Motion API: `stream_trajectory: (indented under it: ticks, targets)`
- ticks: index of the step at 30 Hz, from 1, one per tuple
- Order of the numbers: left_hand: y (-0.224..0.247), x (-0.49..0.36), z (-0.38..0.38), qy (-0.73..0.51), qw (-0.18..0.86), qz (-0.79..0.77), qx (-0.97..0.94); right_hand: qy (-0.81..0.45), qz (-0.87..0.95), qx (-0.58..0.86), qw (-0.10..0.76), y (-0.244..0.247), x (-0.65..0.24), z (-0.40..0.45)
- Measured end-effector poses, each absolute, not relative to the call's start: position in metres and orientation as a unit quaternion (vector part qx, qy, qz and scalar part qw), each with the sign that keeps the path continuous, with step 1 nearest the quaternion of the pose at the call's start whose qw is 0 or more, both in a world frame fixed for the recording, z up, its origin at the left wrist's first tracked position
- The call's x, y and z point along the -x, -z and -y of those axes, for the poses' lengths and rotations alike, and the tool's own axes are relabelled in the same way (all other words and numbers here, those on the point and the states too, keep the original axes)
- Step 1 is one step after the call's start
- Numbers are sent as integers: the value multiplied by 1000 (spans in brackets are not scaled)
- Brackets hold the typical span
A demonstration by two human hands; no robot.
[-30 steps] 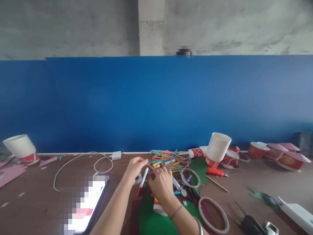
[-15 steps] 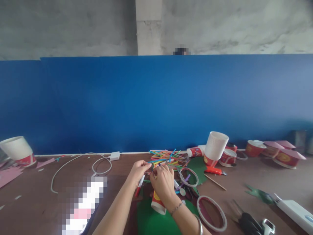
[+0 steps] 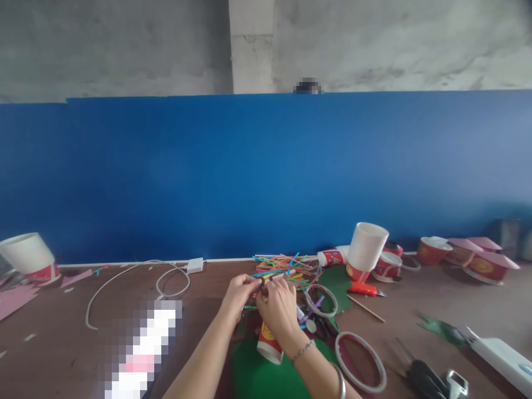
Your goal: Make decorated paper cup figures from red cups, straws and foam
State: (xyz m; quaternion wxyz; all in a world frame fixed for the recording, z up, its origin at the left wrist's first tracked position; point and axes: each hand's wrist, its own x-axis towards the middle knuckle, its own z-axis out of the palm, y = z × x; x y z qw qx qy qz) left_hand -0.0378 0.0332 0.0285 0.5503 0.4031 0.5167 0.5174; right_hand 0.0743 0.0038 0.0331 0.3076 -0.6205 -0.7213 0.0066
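My left hand (image 3: 238,296) has its thumb and fingers pinched together on a small dark piece (image 3: 261,282), too small to name. Close beside it, my right hand (image 3: 279,307) has its fingers curled in towards the same spot; what they hold is hidden. Under my right wrist a red paper cup (image 3: 270,350) lies on its side, its white-rimmed mouth towards me, on a green sheet (image 3: 266,382). Just beyond both hands is a heap of coloured thin sticks (image 3: 286,262).
To the right are two white rings (image 3: 361,363), a red cutter (image 3: 361,288), a wooden stick (image 3: 366,308) and a stack of paper cups (image 3: 368,246). Another cup stack (image 3: 31,257) leans at far left, near a white cable (image 3: 89,305). A blue partition (image 3: 249,177) closes the back.
My left hand has shifted slightly right, closer to my right hand. The red-and-white marker that showed beside it is now hidden. The dark piece at its fingertips shows more clearly.
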Motion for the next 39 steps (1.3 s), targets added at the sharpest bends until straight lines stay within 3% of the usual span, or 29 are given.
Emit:
stream_trajectory:
  ticks: [16,22,27,30,39]
  targets:
    - [-19,33,-36,-575,537,-478,-392,-6,767,586,264,-51,-81,-3]
    - [-25,33,-33,-586,501,-500,-394,-29,708,636,304,-78,-142,-19]
    - [-29,33,-32,-572,540,-489,-378,-265,720,609,202,-58,-178,-33]
    - [-30,33,-31,-529,581,-477,-394,-365,709,556,234,-42,-175,-43]
    - [-36,30,-23,-432,628,-443,-472,-368,693,512,350,-54,-157,-42]
